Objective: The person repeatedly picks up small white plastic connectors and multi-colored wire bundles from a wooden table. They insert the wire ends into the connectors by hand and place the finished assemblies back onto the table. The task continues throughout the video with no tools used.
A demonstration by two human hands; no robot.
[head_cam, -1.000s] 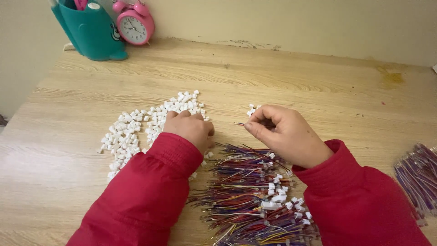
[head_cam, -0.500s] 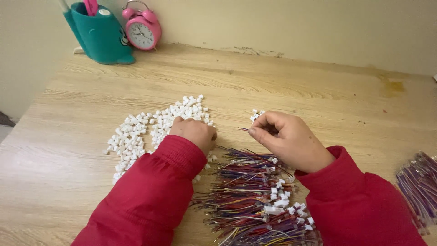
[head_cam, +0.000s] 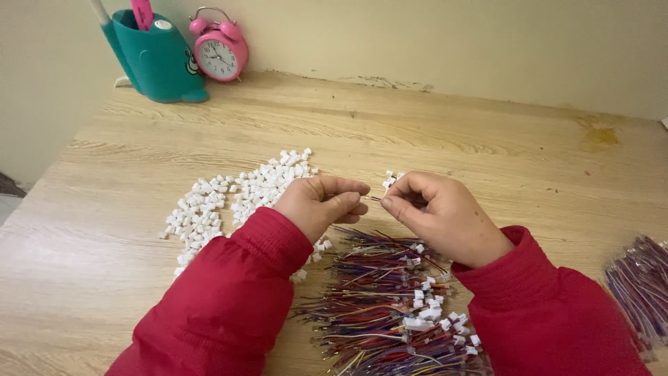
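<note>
- Head view: left hand and right hand meet fingertip to fingertip above the counter, each pinching one end of a thin wire lead.
- Cannot tell whether a connector housing sits inside the left pinch.
- Likely featherlight and limp, easily kinked; best gripped close to the bare tip, lightly, between thumb and forefinger.
- White connector housings: tiny, hard, probably slippery; far too many to count, one loose heap left of the hands.
- Coloured wire bundle: one tangled pile under the wrists, strands uncountable.
- Bagged wires: one pack, far right.
- One pink alarm clock, one teal holder.
</note>
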